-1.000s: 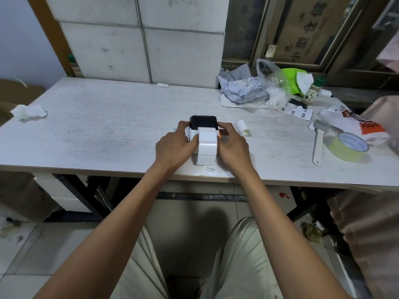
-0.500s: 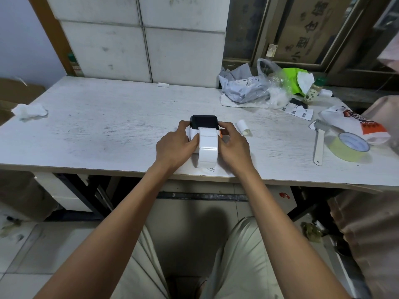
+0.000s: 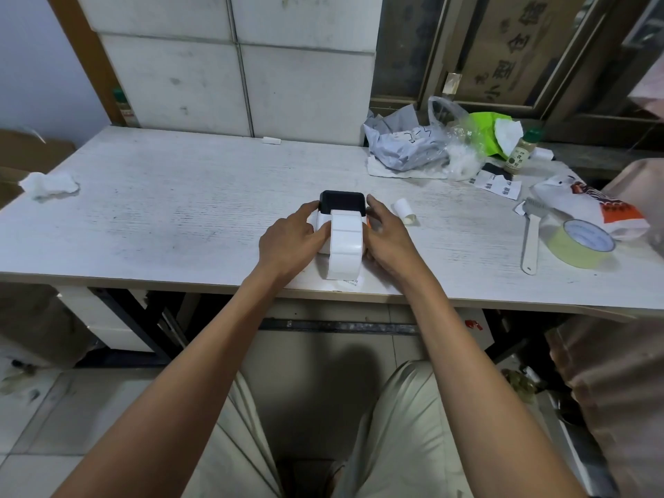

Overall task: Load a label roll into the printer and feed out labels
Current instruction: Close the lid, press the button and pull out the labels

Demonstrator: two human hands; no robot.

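Here, mid-frame, we clasp the printer (image 3: 342,206) between our left hand (image 3: 289,242) and right hand (image 3: 386,239), fingers narrow against its sides; a strip of labels (image 3: 345,246) hangs over its front.

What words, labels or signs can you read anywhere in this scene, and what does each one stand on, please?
"welcome": on the small paper slip at the table edge, under the label strip; the line above it is too small to read.
Large Chinese characters on the cardboard box behind the window: blurred, not readable with confidence.
Label on the small bottle: too small to read.
Print on the white-and-orange bag and the paper tags: illegible.
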